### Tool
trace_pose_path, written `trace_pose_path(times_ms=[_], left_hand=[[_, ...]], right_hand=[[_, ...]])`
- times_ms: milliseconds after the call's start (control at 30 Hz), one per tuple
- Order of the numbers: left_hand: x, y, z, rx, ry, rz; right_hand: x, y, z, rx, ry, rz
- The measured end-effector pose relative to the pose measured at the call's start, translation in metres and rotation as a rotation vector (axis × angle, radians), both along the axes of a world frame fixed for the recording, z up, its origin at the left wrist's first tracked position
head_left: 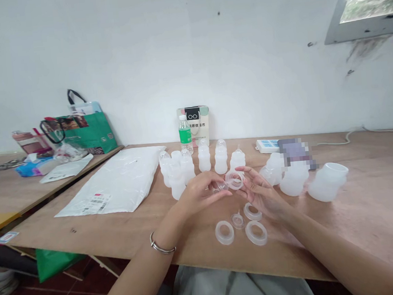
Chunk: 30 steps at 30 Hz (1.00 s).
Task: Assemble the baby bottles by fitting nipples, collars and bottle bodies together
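Above the table, my right hand [260,191] grips a translucent bottle collar ring [235,180] by its edge. My left hand [200,192] pinches a clear piece [221,187] that looks like a silicone nipple, its end against or inside the ring; the fingers partly hide it. Below my hands lie three loose collar rings [224,232] and a clear nipple [237,220]. Behind my left hand stand several frosted baby bottles [221,158], some capped with clear domes. More open bottle bodies [326,183] stand or lean to the right.
A white plastic mailing bag [116,179] lies flat at left. At the wall stand a green-labelled water bottle [185,136] and a paper bag [201,124]. A white box [268,146] lies at back right. A green shopping bag [92,131] stands on the neighbouring table.
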<state>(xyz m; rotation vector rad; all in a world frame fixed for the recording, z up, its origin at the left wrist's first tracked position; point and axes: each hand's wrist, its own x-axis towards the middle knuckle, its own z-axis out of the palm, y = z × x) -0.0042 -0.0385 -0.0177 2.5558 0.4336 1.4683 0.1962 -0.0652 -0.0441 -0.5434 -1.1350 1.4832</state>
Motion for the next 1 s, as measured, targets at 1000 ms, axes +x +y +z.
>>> trace_pose_path(times_ms=[1000], left_hand=[[0.011,-0.017,0.002,0.042,-0.092,-0.063]], right_hand=[[-0.014,-0.007,-0.01,-0.144,0.004,0.343]])
